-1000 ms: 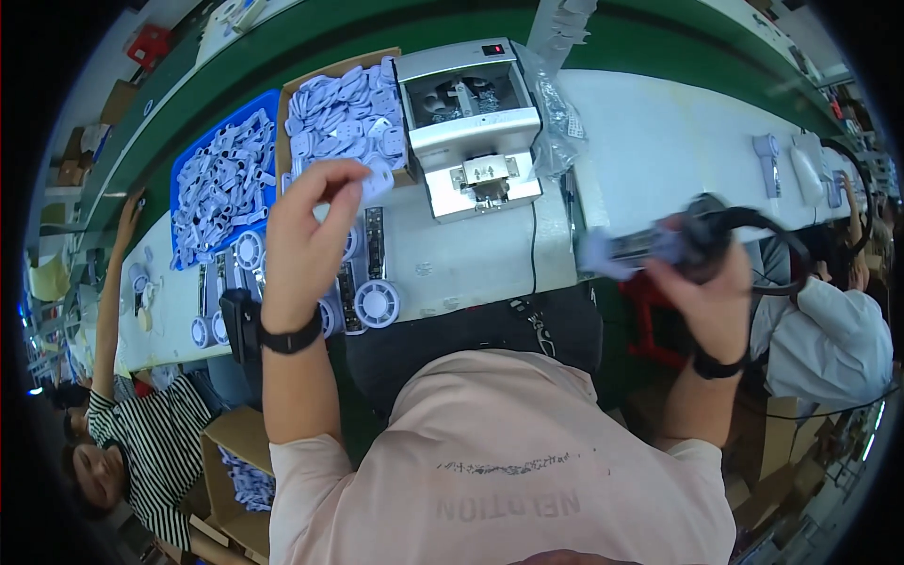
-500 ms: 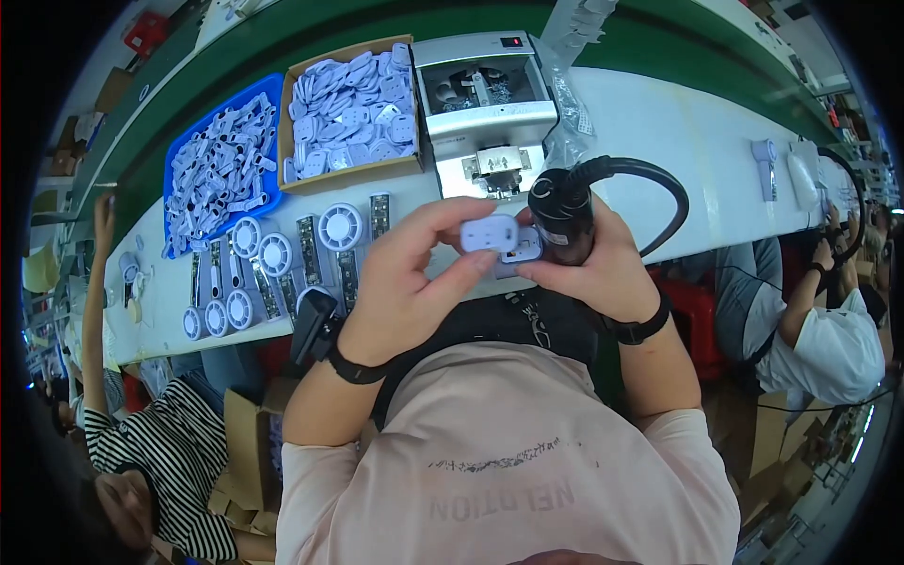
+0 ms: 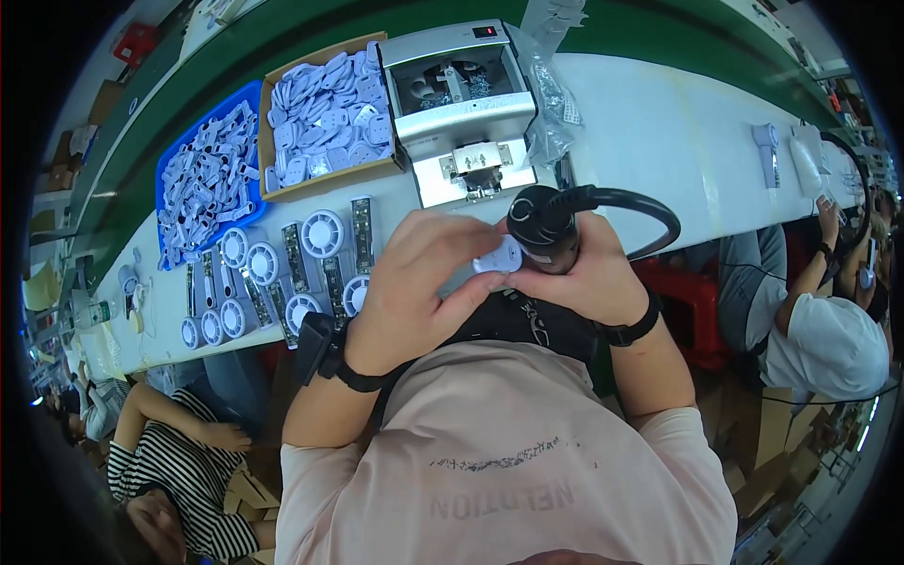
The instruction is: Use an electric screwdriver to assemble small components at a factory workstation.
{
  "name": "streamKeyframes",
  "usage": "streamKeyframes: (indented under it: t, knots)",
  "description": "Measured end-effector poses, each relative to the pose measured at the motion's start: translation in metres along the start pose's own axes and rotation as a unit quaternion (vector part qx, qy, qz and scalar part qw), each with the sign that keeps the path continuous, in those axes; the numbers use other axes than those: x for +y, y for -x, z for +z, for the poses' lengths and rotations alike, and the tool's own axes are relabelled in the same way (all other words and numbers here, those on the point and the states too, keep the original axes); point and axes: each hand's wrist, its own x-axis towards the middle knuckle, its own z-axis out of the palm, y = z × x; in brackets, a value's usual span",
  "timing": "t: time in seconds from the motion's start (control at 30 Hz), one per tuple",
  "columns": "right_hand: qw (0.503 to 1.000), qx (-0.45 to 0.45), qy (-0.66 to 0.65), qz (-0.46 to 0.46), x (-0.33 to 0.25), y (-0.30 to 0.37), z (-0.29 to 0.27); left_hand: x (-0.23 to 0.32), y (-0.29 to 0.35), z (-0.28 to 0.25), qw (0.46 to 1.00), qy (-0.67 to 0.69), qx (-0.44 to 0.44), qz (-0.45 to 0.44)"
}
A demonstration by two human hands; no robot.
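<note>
- Lavender plastic piece point(image 3: 499, 256), near the front edge of the worktop point(image 3: 650, 141): probably light, stiff and slightly slippery; best held by its rim.
- Left hand point(image 3: 410, 287): grip pinching that piece between thumb and fingers.
- Right hand point(image 3: 595, 266): grip wrapped around the black cabled tool point(image 3: 543, 226), likely heavier; best held by its barrel.
- Silver machine point(image 3: 461, 122) limits room ahead, fans point(image 3: 323, 234) leftward; more room lies right, beyond the looping cable point(image 3: 670, 213).
</note>
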Motion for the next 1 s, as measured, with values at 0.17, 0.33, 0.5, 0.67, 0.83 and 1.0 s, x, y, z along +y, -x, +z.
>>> streamKeyframes:
  t: [0.17, 0.33, 0.5, 0.67, 0.83, 1.0]
  knots:
    - [0.999, -0.014, -0.029, 0.036, -0.001, -0.002, -0.002, 0.004, 0.007, -0.009, 0.998, -0.056, -0.014, -0.005]
    - [0.999, 0.011, -0.036, 0.009, 0.003, 0.002, -0.003, 0.007, 0.007, -0.003, 0.995, -0.088, -0.032, 0.039]
    - [0.998, 0.002, -0.066, 0.019, 0.003, 0.005, -0.005, -0.004, 0.001, -0.001, 0.997, -0.005, -0.042, 0.069]
    - [0.998, 0.014, -0.056, 0.002, 0.015, 0.005, -0.001, 0.002, -0.008, 0.001, 0.992, -0.069, -0.031, 0.097]
    - [0.996, 0.016, -0.084, 0.013, 0.003, 0.002, -0.004, -0.011, -0.006, 0.005, 0.991, -0.053, -0.046, 0.111]
    - [0.998, 0.01, -0.066, 0.01, -0.001, 0.002, -0.003, -0.005, -0.001, 0.005, 0.985, -0.131, -0.025, 0.108]
